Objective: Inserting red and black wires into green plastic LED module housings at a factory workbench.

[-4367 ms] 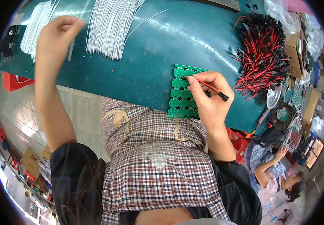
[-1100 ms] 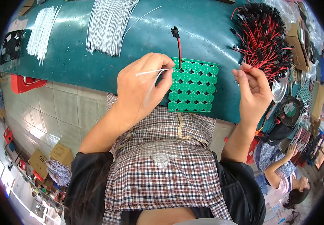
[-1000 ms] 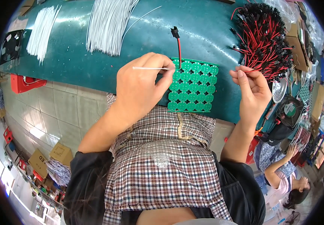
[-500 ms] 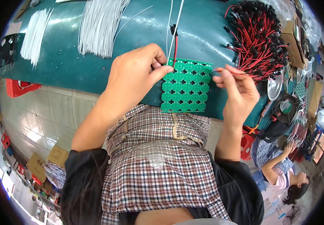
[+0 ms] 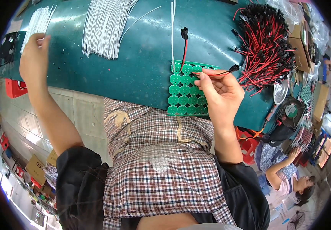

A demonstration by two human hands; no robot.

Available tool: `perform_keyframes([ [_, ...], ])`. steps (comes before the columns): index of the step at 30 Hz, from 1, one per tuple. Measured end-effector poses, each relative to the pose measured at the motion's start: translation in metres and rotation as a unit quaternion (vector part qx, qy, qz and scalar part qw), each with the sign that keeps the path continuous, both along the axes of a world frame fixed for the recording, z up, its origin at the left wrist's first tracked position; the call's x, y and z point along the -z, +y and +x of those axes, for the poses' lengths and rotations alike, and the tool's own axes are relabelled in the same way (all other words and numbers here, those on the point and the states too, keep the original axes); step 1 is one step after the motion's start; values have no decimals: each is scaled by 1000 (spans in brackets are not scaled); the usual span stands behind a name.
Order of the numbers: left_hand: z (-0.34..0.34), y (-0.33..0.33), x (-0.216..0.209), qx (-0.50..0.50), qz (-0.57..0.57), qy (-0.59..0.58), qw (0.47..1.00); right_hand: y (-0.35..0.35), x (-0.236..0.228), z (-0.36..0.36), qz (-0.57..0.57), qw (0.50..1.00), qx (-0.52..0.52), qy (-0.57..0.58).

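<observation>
Over the green table (image 5: pixel 142 69), the left hand (image 5: pixel 34 59), grip unclear, has moved beside upper-left white wires (image 5: pixel 39 20), leaving the circuit board (image 5: pixel 183 100) to the right hand (image 5: pixel 223 92), pinching a red-black lead (image 5: pixel 234 68).

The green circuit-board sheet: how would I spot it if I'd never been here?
Find the long teal workbench, then the right hand at its near edge. The green circuit-board sheet lies partly hidden by it. Unlike the white wires and red-and-black leads, it is flat, with joined round discs in rows.
</observation>
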State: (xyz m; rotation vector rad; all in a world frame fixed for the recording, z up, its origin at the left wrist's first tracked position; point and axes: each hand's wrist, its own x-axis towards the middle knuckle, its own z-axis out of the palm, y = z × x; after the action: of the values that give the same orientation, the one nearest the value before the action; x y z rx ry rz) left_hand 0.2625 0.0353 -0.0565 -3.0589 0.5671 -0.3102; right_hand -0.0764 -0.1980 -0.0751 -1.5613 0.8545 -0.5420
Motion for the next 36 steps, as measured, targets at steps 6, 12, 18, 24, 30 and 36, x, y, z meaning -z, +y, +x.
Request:
perform_keyframes([
  [6, 72, 60, 34, -41, -22, 94, 994, 0, 0, -2, -3, 1000, 1, 15],
  [12, 60, 48, 24, -25, -43, 126, 991, 0, -1, 0, 2, 1000, -2, 11],
  [18, 51, 39, 26, -29, -17, 114, 993, 2, 2, 1, -41, 999, -4, 20],
  [24, 66, 51, 33, -6, -43, 117, 992, 3, 8, 1, -113, 993, -14, 27],
  [30, 48, 35, 23, -9, -25, 116, 993, 3, 7, 5, -189, 982, -22, 21],
  [36, 10, 17, 10, -8, -62, 21, 998, 6, 3, 6, -239, 970, -37, 32],
])
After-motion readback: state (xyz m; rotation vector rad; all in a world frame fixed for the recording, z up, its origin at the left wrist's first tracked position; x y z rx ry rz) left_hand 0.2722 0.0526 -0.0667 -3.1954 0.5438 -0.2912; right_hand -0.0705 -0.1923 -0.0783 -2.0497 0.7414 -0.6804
